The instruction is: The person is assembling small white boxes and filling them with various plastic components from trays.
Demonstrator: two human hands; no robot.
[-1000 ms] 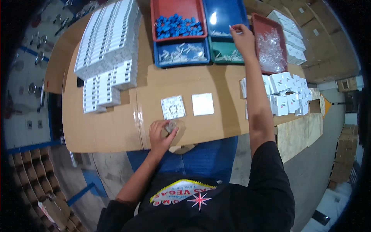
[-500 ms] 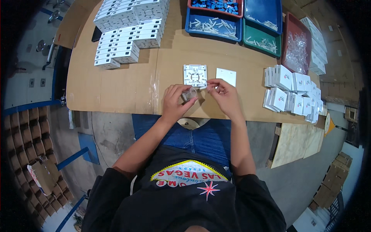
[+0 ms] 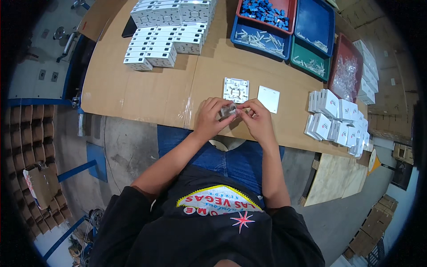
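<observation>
Near the table's front edge my left hand point(image 3: 212, 116) is closed round a small clear plastic bag point(image 3: 227, 110), its mouth turned toward the right. My right hand point(image 3: 259, 119) meets it there, thumb and fingertips pinched together at the bag's opening. What that pinch holds is too small and covered to make out. Just beyond my hands lies an open white plastic box base point(image 3: 236, 88) with moulded fittings inside. To its right rests a flat white square cover point(image 3: 268, 99).
Stacked white boxes point(image 3: 151, 46) stand at the back left. Trays at the back right hold blue connectors point(image 3: 264, 12), white sticks point(image 3: 260, 41), more thin pieces point(image 3: 309, 62) and clear bags point(image 3: 346, 73). Packed white units point(image 3: 329, 104) crowd the right edge.
My right hand has brought a small white stick-like piece from beside the box base to the bag's mouth, and both hands now meet. The whole view has shifted and turned slightly.
</observation>
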